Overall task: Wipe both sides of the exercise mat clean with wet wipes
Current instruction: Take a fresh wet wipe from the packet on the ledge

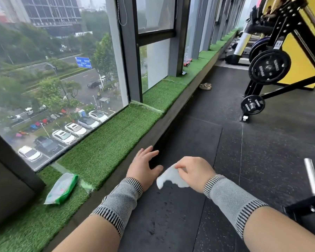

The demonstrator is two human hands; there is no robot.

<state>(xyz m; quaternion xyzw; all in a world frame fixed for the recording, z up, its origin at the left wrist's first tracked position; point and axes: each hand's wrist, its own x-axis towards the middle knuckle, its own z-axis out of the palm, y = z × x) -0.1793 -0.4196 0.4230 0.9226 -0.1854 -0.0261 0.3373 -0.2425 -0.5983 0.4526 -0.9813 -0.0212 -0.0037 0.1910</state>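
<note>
the black exercise mat (pixel 185 135) lies flat on the dark speckled gym floor (pixel 271 142), its long left edge running just beside the base of the raised window ledge (pixel 113 142), which is covered in green artificial turf. small dark wet-looking spots show on the mat's near surface between the two forearms. the left hand (pixel 144 165) is spread with fingers straight and apart, palm down, at the mat's left edge where it meets the ledge; whether the palm presses on the mat or only hovers cannot be told. the right hand (pixel 195 172) has its fingers curled and pinches a white wet wipe (pixel 171 176), crumpled and hanging below the fingers, just above or touching the mat; contact cannot be confirmed. the two hands are near each other, not touching. both forearms wear grey knitted sleeves (pixel 229 195) with striped bands. a green and white pack of wet wipes (pixel 61 189) lies flat on the turf of the ledge, to the left of the left forearm, well apart from the mat. beyond the glass, parked cars (pixel 64 137) and a road are visible below. at right stands a black rack carrying weight plates (pixel 268 67), and a chrome bar end (pixel 312 176) lies on the floor to the right of the mat. a pair of light shoes (pixel 205 86) sits on the floor near the ledge, farther off.
</note>
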